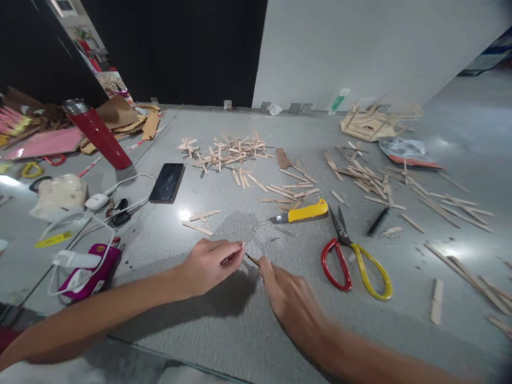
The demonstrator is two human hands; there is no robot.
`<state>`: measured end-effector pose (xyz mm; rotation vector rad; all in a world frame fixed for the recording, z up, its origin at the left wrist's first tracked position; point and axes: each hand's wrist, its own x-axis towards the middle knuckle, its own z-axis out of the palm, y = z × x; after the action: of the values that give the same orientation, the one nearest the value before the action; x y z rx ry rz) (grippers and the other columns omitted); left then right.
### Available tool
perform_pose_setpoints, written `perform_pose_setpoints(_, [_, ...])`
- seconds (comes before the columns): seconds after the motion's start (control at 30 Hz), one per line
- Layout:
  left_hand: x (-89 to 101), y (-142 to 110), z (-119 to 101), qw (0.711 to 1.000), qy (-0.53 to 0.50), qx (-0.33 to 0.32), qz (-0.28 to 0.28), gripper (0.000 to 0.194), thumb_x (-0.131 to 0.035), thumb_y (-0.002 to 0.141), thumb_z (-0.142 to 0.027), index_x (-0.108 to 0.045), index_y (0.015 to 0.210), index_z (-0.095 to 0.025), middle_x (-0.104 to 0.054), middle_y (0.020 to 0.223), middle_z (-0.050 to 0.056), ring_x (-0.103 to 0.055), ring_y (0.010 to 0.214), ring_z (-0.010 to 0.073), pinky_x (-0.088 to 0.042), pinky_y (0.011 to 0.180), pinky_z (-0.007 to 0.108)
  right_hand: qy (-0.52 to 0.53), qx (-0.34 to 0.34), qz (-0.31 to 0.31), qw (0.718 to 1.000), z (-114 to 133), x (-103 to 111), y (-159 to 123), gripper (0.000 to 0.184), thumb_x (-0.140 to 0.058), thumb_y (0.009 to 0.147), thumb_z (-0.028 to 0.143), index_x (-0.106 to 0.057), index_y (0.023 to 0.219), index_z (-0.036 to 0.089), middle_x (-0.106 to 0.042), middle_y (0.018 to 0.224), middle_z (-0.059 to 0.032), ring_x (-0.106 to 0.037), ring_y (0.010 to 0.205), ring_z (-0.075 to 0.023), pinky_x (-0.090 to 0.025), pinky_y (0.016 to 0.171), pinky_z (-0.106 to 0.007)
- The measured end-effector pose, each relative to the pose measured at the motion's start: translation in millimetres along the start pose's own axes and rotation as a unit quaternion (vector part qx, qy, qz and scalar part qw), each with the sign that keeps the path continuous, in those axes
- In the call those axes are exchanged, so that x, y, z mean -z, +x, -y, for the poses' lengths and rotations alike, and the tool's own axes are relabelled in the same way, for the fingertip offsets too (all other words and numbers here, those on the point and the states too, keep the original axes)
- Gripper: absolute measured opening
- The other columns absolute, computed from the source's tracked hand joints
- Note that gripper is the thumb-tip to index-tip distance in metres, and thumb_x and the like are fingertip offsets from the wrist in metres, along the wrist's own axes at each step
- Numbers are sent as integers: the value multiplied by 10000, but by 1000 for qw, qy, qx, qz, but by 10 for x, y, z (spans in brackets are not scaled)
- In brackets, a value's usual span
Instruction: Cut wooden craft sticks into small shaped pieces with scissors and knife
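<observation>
My left hand (216,264) is closed, its thumb and forefinger pinched together; what sits between the fingertips is too small to make out. Close to its right, my right hand (290,296) grips a thin dark-tipped tool (252,260), pointing at the left fingertips. Most of that tool is hidden in the fingers. Just beyond the hands lie a yellow-handled cutter (306,212) and scissors (344,240) with one red and one yellow loop, blades apart. A few wooden craft sticks (198,228) rest ahead of my left hand.
Clusters of joined sticks (232,151) and loose sticks (366,176) spread over the grey table. Left are a phone (167,183), a red flask (98,136), cables and a purple device (94,269). A stick structure (374,121) stands far right, near a black marker-like object (378,220).
</observation>
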<state>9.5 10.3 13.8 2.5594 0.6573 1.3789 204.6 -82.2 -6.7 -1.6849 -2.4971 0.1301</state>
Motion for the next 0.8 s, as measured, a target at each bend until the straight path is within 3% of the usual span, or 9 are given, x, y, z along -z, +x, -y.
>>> perform_pose_setpoints(0.1, [8,7,-17,1000,13,3,-7,142,-597,1006,-138,-643,875,-166,-612,553,-64,-476,431,49,-384,463,174,11,-27,73,997,14,91,58,449,-392,876,-69,-599,1233,105,-765,781,-80,-720,633,-198,-403,514,-275])
perform_pose_setpoints(0.23, [47,54,-39,1000,-8,24,7,170,-620,998,-143,-658,833,-158,-588,526,-71,-436,416,43,-378,443,167,-10,-42,139,989,43,201,138,581,-421,836,-80,-496,1393,67,-797,858,-108,-748,660,-218,-377,503,-309])
perform_pose_setpoints(0.37, [66,92,-61,999,-15,40,17,217,-628,989,-131,-659,776,-160,-544,498,-82,-410,412,42,-359,429,170,-3,-58,189,980,80,317,193,528,-424,852,-72,-546,1339,92,-796,828,-91,-757,668,-220,-334,485,-324])
perform_pose_setpoints(0.6, [67,102,-68,998,-18,54,27,244,-621,995,-154,-651,753,-170,-491,490,-87,-377,418,45,-342,421,174,19,-50,183,982,58,341,192,468,-422,873,-65,-554,1287,110,-782,773,-68,-737,637,-194,-272,493,-316])
perform_pose_setpoints(0.8, [80,99,-76,998,-17,52,33,234,-633,982,-135,-647,750,-162,-496,491,-85,-375,418,46,-348,425,172,47,-43,139,988,26,277,159,458,-430,830,-64,-551,1232,122,-736,670,-36,-671,556,-177,-250,494,-321])
